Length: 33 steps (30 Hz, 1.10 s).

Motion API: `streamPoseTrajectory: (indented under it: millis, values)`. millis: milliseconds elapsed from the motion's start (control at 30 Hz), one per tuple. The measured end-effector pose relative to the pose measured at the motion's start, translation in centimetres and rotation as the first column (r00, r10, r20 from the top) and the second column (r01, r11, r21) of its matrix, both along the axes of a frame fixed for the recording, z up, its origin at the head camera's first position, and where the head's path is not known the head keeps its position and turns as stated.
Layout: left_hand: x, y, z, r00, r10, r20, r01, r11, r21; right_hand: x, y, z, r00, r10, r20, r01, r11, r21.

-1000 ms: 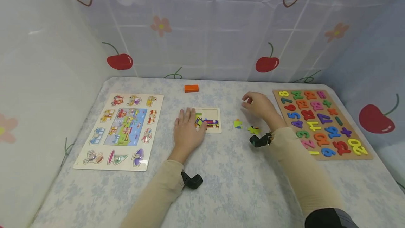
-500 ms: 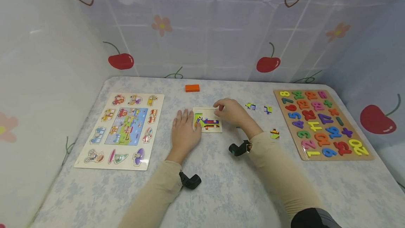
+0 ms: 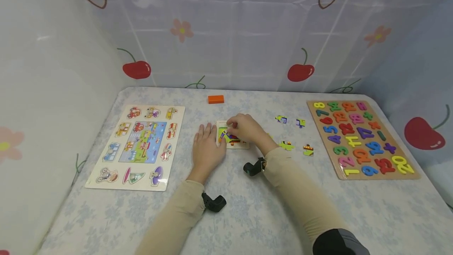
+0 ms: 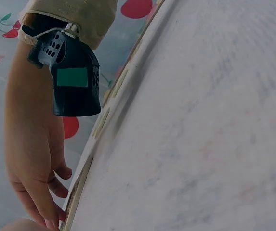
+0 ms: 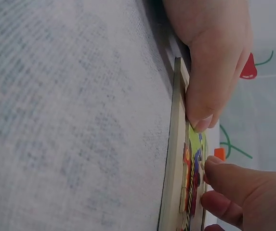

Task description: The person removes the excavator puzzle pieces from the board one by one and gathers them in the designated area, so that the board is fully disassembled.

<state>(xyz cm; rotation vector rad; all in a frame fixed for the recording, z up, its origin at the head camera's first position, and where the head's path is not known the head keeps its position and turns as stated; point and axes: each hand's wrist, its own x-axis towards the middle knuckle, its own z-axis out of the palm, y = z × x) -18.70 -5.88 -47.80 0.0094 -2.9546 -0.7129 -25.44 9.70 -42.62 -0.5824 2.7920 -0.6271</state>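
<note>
A small wooden jigsaw board (image 3: pixel 242 146) lies mid-table, partly filled with a colourful picture that has green at its left end. My left hand (image 3: pixel 207 150) rests flat along its left edge, fingers straight and the thumb on the picture. My right hand (image 3: pixel 245 129) is over the upper part of the board, fingers curled. Thumb and fingertips (image 5: pixel 216 166) pinch a puzzle piece at the picture's surface, mostly hidden by the fingers. Right of the board lie several loose puzzle pieces, among them a purple-and-yellow one (image 3: pixel 300 123) and a green one (image 3: pixel 286 145).
A peg puzzle board (image 3: pixel 92 182) with vehicles lies on the left. On the right is a number board (image 3: pixel 339 174) with colourful numerals. An orange block (image 3: pixel 216 99) stands behind the jigsaw board. A printed cloth backdrop (image 3: pixel 230 42) borders the table's back.
My right hand has moved left from beside the loose pieces to above the jigsaw board, uncovering several pieces. My left hand has stayed at the board's left edge.
</note>
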Motion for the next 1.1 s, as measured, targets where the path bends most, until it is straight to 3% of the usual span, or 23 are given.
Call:
streamPoseTrajectory:
  millis: [533, 833, 1100]
  values:
    - [0.19, 0.08, 0.59, 1.0, 0.013, 0.017, -0.013, 1.0, 0.011, -0.19, -0.64, -0.55, 1.0, 0.012, -0.028, -0.012, 1.0, -0.029]
    - [0.06, 0.04, 0.64, 1.0, 0.02, 0.012, -0.02, 1.0, 0.013, -0.27, -0.38, -0.6, 0.998, -0.034, 0.054, 0.044, 0.98, -0.192]
    - [0.1, -0.04, 0.51, 1.0, 0.019, 0.004, -0.019, 1.0, 0.024, 0.05, -0.63, -0.43, 0.99, -0.071, 0.12, 0.102, 0.956, -0.276]
